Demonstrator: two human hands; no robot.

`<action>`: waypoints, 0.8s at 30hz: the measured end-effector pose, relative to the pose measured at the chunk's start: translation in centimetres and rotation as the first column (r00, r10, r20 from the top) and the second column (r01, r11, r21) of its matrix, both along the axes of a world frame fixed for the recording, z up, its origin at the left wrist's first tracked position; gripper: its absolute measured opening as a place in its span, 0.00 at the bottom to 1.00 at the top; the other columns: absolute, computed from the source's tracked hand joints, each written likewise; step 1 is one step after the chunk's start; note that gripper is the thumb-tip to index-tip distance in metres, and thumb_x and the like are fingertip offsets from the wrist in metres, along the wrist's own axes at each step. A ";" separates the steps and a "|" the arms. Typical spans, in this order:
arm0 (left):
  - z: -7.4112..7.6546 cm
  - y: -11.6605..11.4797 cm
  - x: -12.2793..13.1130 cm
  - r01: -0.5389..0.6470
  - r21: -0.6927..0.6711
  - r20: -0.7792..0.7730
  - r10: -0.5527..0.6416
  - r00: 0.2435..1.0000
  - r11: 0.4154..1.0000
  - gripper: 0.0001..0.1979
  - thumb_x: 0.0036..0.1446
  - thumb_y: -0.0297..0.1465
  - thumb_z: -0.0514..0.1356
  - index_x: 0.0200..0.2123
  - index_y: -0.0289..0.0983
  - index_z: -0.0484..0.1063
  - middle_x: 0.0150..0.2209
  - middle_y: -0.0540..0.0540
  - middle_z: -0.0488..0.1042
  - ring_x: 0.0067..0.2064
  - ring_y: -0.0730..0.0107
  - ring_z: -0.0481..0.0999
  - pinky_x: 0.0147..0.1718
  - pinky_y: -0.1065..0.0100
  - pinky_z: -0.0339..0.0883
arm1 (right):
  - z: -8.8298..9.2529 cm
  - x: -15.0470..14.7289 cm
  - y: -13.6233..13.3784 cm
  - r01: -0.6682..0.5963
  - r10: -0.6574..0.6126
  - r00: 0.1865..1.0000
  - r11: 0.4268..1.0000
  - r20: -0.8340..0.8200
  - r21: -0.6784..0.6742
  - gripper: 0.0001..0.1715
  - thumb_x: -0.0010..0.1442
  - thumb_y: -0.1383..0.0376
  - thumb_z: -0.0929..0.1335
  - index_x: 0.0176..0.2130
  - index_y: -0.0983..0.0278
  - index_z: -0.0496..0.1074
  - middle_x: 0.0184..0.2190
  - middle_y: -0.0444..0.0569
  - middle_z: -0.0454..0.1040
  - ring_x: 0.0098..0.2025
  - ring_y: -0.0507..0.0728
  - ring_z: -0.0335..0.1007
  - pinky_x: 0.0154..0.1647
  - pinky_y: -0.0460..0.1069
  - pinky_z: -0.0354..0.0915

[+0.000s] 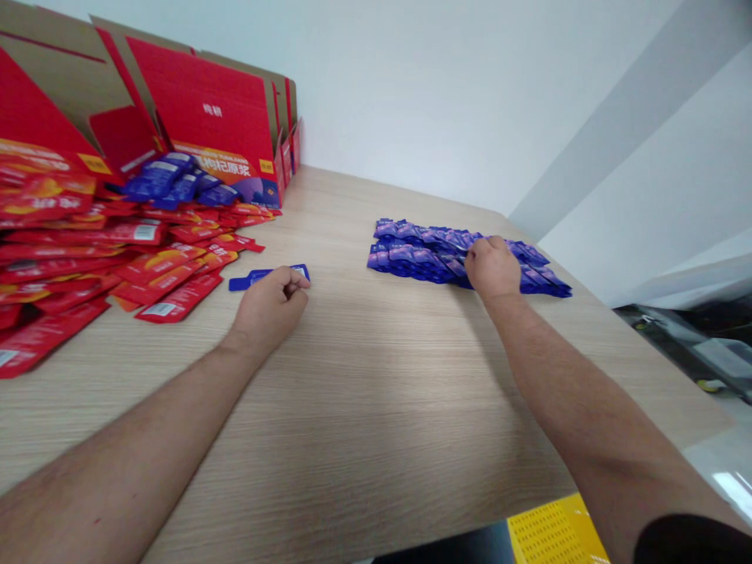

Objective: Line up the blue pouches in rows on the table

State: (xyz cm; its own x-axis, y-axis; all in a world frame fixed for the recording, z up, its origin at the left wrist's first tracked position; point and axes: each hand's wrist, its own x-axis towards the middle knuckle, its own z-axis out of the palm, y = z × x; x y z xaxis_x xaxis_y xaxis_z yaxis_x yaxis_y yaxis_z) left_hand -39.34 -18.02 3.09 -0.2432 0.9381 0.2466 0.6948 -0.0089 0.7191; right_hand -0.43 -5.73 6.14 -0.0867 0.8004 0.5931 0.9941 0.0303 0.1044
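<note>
On the left side of the table a flat dark-blue sachet [240, 283] lies with its narrow end pointing left. My left hand [273, 301] is closed over its right end, thumb and fingers curled at its edge and hiding part of it. Farther right, two overlapping rows of blue-purple sachets [411, 262] stretch across the table. My right hand [494, 266] is over the middle of these rows, its fingers pinched on a blue-purple sachet [451, 244]. The fingertips are partly hidden behind the hand.
A loose heap of red sachets [170, 270] covers the left side, with several blue sachets [168, 178] on top. Open red cartons [205, 94] stand behind it by the white wall. A yellow crate [552, 533] shows below the table's front edge.
</note>
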 end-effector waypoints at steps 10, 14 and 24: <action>-0.2 0.1 0.1 0.032 -0.001 0.009 -0.032 0.999 0.999 0.07 0.53 0.31 0.59 0.36 0.40 0.75 0.28 0.50 0.73 0.30 0.65 0.70 0.36 0.64 0.67 | -0.8 -1.5 -0.7 -0.065 -0.066 0.218 0.995 -0.974 -0.082 0.08 0.56 0.71 0.67 0.29 0.60 0.64 0.19 0.40 0.66 0.21 0.51 0.65 0.18 0.42 0.59; 0.1 0.0 0.3 0.044 -0.012 0.013 -0.044 0.999 0.999 0.07 0.53 0.31 0.58 0.36 0.40 0.74 0.28 0.50 0.73 0.31 0.65 0.71 0.36 0.64 0.66 | -1.2 -2.8 -1.3 -0.107 -0.121 -0.184 0.989 -0.976 -0.102 0.11 0.54 0.76 0.66 0.28 0.61 0.62 0.16 0.37 0.64 0.17 0.48 0.62 0.12 0.39 0.53; 0.1 -0.1 0.4 0.061 -0.027 0.016 -0.060 0.998 0.998 0.08 0.53 0.32 0.58 0.36 0.41 0.75 0.29 0.49 0.75 0.31 0.64 0.72 0.36 0.64 0.68 | -1.8 -3.9 -0.8 -0.109 -0.183 -0.341 0.982 -0.922 -0.154 0.14 0.61 0.76 0.66 0.28 0.62 0.61 0.16 0.35 0.64 0.14 0.44 0.59 0.11 0.37 0.52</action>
